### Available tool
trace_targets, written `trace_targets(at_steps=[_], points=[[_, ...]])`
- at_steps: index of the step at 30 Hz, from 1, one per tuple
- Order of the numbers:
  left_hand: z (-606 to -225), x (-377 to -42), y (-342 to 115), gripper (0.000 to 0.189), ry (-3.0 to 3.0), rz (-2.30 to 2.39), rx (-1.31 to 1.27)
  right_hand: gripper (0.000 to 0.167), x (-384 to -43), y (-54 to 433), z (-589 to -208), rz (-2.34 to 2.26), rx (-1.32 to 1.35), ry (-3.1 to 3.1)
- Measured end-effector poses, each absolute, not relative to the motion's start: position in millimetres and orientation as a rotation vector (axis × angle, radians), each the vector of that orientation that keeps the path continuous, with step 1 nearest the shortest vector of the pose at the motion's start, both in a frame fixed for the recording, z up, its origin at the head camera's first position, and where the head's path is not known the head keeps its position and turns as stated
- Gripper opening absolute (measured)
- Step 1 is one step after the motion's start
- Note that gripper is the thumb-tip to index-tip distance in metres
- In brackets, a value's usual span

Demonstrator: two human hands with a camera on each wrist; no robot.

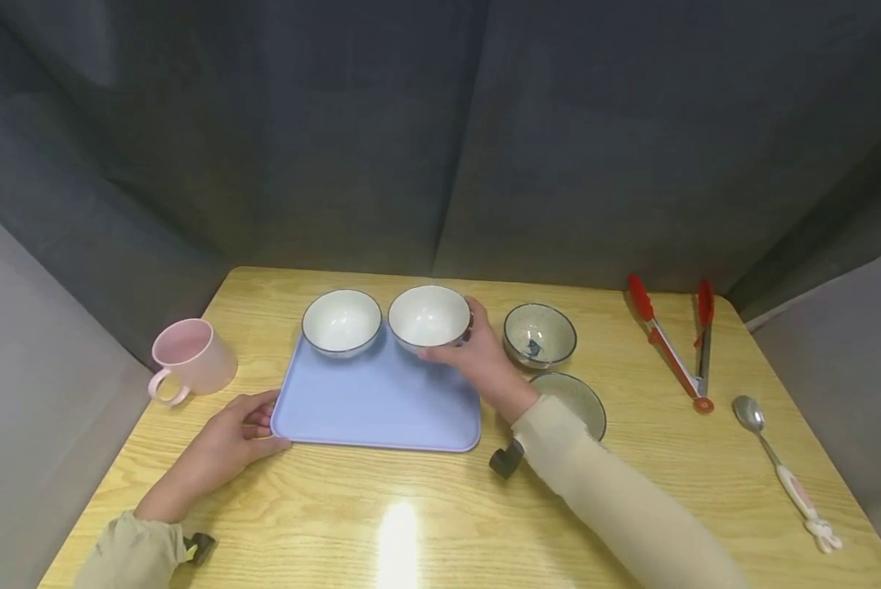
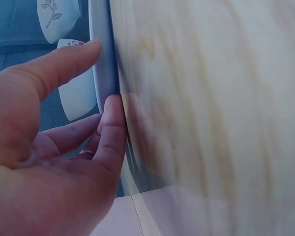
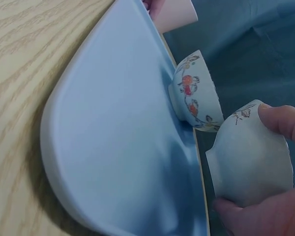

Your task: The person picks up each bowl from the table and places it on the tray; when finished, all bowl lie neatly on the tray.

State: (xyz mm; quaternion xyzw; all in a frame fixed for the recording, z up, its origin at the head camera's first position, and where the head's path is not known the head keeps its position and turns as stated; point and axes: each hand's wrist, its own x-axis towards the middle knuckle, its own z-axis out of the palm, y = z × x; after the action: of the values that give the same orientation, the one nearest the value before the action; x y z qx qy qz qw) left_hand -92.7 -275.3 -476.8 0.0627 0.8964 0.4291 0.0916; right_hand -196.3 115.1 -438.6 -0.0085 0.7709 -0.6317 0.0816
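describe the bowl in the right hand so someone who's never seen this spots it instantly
On the wooden table, find the pale blue tray. Over its far side, look for the white bowl on the right. Unlike the other white bowl, which rests on the tray, and the greyish bowl farther right on the table, it is gripped by the right hand.

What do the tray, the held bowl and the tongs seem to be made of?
Tray: probably plastic, smooth, satin, uniformly blue. Held bowl: likely glazed ceramic, with glossy highlights and painted sprigs. Tongs: apparently metal, silvery sheen; matte red tips, perhaps silicone.
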Motion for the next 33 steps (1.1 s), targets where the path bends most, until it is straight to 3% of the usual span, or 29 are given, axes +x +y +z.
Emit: trace_targets(at_steps=[33], points=[[-478,-93,-276,0.081,2.669,1.267,0.187,0.128,-206,95,-451,-1.864,0.128,2.256]])
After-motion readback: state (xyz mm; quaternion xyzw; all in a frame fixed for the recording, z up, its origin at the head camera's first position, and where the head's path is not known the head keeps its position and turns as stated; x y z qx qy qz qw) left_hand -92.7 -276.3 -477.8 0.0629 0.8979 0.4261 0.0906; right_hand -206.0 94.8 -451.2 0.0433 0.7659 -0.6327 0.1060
